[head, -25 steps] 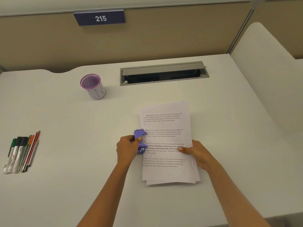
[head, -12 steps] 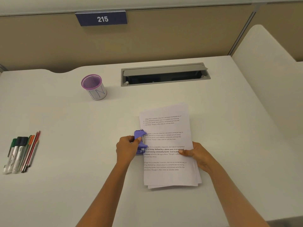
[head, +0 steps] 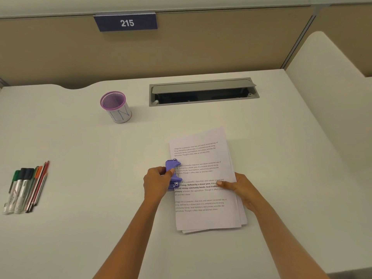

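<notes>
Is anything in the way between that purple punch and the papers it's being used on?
Nothing visible. The left hand grips the purple punch, which sits over the left edge of the paper stack; the right hand holds its right edge. The cup and pens lie well aside.

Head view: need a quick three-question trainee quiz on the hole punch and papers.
1. True or false: the left hand grips the purple hole punch.
2. The punch sits on which edge of the paper stack? A) left B) right C) near
3. Fill in: the right hand pinches the paper stack at its ___ edge.

Key: 1 true; 2 A; 3 right.
</notes>
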Action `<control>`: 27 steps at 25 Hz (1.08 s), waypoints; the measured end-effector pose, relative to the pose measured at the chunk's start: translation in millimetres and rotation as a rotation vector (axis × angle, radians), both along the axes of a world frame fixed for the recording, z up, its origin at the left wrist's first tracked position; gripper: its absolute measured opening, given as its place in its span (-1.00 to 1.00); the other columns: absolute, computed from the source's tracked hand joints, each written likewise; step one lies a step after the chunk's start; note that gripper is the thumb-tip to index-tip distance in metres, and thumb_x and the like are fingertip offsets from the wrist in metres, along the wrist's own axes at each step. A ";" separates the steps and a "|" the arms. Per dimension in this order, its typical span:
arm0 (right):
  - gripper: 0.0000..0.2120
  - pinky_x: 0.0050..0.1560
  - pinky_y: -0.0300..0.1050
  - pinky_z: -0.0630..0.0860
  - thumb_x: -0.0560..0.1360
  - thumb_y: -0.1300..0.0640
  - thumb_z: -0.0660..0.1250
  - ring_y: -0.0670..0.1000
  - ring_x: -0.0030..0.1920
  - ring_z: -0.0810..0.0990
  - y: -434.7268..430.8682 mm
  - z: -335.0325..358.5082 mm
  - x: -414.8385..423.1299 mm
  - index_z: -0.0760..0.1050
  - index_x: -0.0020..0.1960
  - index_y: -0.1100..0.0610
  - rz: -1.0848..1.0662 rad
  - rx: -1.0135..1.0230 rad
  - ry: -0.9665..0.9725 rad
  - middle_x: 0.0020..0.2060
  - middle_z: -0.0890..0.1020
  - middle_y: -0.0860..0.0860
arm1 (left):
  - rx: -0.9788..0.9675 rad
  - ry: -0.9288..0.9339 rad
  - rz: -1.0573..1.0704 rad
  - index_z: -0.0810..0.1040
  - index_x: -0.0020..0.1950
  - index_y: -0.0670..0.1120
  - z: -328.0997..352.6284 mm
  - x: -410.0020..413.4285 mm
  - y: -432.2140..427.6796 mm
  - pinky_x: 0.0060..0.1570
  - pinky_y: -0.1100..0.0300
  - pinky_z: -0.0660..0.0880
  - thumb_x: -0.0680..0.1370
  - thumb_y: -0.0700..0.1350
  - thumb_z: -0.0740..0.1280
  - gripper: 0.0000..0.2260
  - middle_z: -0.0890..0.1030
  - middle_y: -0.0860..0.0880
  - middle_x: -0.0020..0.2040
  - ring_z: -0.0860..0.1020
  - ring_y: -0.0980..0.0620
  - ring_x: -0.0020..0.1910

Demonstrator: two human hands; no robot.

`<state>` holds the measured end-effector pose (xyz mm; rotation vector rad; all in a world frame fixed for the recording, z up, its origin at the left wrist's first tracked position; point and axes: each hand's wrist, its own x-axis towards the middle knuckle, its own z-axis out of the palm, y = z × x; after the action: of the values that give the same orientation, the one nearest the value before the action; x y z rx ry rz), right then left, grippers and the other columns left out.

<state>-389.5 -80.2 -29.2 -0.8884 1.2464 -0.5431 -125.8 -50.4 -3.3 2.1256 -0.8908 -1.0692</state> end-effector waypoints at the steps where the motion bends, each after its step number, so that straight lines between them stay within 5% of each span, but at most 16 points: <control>1: -0.60 0.11 0.02 0.61 0.36 0.09 0.55 0.02 0.04 0.71 -0.4 1.1 0.9 0.60 0.18 0.06 -0.017 0.000 -0.003 0.05 0.73 0.00 | -0.002 -0.001 0.001 0.65 -0.10 -0.06 -0.1 -0.1 -0.4 -0.31 0.22 0.38 0.52 -0.01 0.37 -0.85 0.66 -0.01 -0.22 0.51 0.06 -0.34; 9: -0.66 0.01 -0.08 0.59 0.52 0.22 0.38 0.02 0.07 0.67 -1.3 2.4 1.3 0.40 0.25 0.07 -0.121 -0.008 0.004 0.14 0.64 0.01 | -0.002 0.014 0.012 0.63 -0.12 -0.04 -2.0 0.9 -0.5 -0.32 0.22 0.39 0.52 0.00 0.37 -0.86 0.65 0.00 -0.23 0.51 0.09 -0.36; 27: -0.73 0.18 0.14 0.56 0.56 0.21 0.32 0.16 0.13 0.67 0.0 12.0 -6.0 0.56 0.26 0.14 -0.121 -0.004 -0.056 0.13 0.69 0.12 | -0.007 0.024 0.027 0.65 -0.12 -0.06 -2.9 1.4 -0.5 -0.37 0.22 0.37 0.52 0.00 0.37 -0.85 0.65 -0.01 -0.29 0.49 0.06 -0.40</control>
<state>-395.5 -80.3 -17.2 -0.7998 1.2537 -0.6625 -124.4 -50.8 -6.2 2.1090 -0.8516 -1.0739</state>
